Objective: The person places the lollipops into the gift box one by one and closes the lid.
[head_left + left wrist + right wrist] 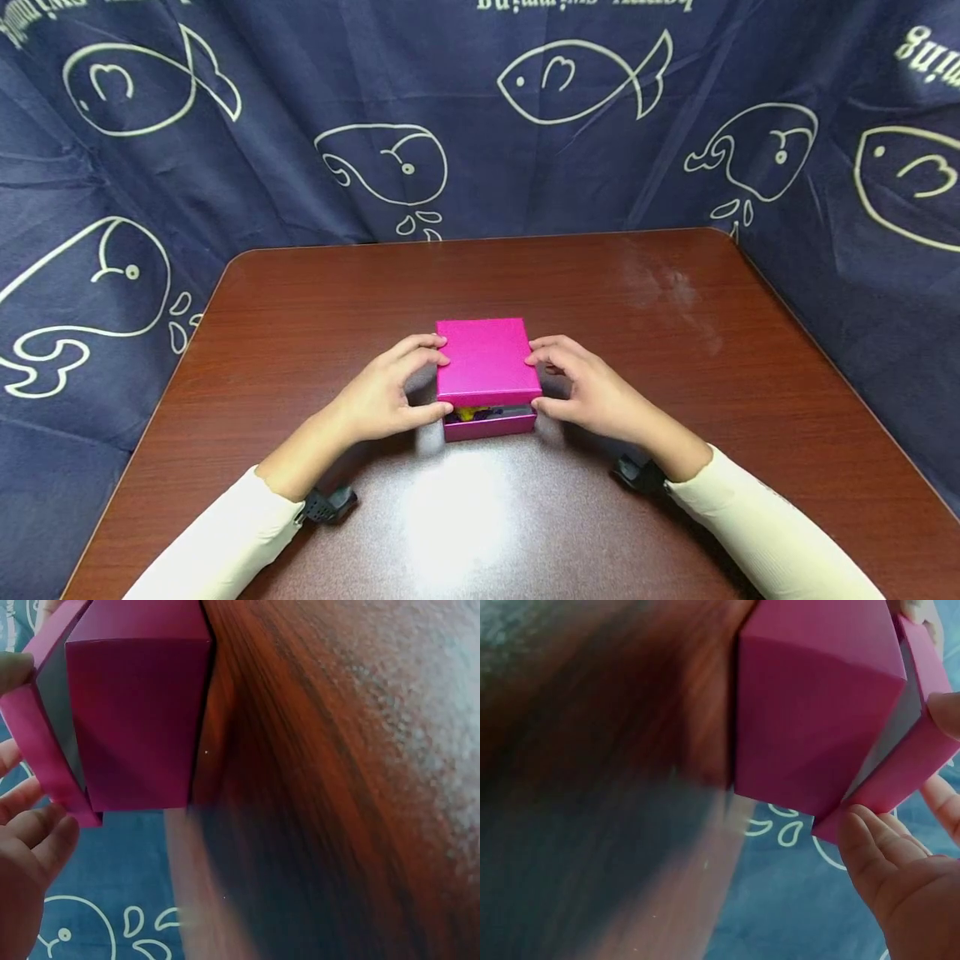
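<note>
A bright pink box lid (486, 360) sits tilted on a pink box (491, 428), its near edge raised above the box's front wall. Through that front gap something yellow and dark (472, 412) shows inside; its kind cannot be told. The left hand (390, 392) grips the lid's left side, thumb at the near corner and fingers farther back. On the opposite side the right hand (588, 387) holds the lid the same way. Both wrist views show the lid's far edge low against the box wall (142, 720) and the near edge lifted.
The box stands on a brown wood-grain table (337, 308) with a bright glare patch in front. A dark blue cloth (480, 167) with white fish and whale drawings hangs behind and at both sides. Black wrist devices (330, 505) sit below each hand.
</note>
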Available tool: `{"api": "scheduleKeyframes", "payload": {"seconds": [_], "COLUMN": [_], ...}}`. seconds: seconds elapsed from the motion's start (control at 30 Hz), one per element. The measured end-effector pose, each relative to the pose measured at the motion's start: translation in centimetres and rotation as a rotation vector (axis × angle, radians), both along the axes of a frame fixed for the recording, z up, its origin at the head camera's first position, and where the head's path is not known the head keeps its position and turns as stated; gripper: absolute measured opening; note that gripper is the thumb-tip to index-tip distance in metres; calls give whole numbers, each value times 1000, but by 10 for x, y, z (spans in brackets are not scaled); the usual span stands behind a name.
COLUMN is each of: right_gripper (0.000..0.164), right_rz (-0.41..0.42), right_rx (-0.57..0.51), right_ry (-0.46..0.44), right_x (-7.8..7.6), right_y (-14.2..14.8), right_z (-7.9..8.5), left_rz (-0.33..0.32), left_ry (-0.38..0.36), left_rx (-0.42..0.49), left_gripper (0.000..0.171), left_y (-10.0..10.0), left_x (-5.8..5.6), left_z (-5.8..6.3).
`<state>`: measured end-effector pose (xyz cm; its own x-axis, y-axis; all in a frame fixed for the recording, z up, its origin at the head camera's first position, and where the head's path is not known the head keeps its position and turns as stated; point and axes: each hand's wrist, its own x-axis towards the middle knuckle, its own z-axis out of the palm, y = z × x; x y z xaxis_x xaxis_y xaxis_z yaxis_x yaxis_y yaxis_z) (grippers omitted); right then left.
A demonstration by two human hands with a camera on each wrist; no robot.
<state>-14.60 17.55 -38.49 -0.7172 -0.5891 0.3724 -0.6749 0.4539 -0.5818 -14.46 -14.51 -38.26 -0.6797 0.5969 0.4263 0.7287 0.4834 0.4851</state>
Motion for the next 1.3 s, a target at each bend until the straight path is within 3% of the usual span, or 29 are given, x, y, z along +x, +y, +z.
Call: {"api": "scheduleKeyframes", "payload": {"seconds": [0.67, 0.9, 1.3], "right_gripper": [45, 45, 44], "right_rz": [21, 31, 17], "right_rx": [54, 96, 180], "right_ry": [12, 27, 7], "right_x": [15, 16, 16], "right_y": [-2, -2, -2], "right_z": [-4, -7, -9], "left_rz": [43, 46, 62], "left_ry": [-2, -8, -24], "left_rx": [-83, -103, -163], "left_gripper": [53, 53, 55], "left_y": [-2, -1, 3], "left_x": [23, 24, 20], "left_z": [-5, -12, -12]}}
